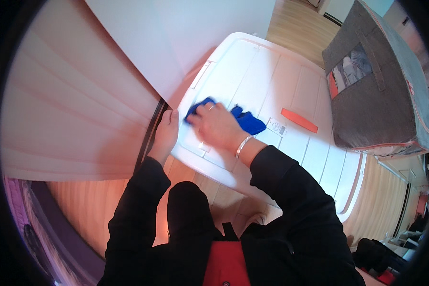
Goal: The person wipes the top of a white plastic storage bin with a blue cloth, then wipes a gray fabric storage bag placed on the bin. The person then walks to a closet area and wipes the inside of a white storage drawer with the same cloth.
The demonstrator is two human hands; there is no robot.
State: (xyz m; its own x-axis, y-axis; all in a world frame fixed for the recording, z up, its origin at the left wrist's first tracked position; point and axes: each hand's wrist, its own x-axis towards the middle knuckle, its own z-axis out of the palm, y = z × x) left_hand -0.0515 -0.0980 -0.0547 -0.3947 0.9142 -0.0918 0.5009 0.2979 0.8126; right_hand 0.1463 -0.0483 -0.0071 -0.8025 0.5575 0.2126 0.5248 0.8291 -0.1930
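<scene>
A large white plastic storage box (252, 71) with a ribbed lid is in front of me. At its near left corner, my left hand (166, 132) grips the rim, thumb toward the lid and the other fingers partly hidden. A blue cloth (251, 123) lies bunched on the lid. My right hand (217, 125), with a ring and a silver bracelet on the wrist, presses down on the cloth near that same corner. Its fingers are curled over the cloth and slightly blurred. Part of the cloth trails out to the right of the hand.
An orange strip (299, 120) and a white label (276, 127) are on the lid. On its right side stands a grey fabric storage bag (367, 114) with a clear window. A pale curtain (76, 105) and a white panel (176, 38) border the left. Wooden flooring (81, 209) surrounds the box.
</scene>
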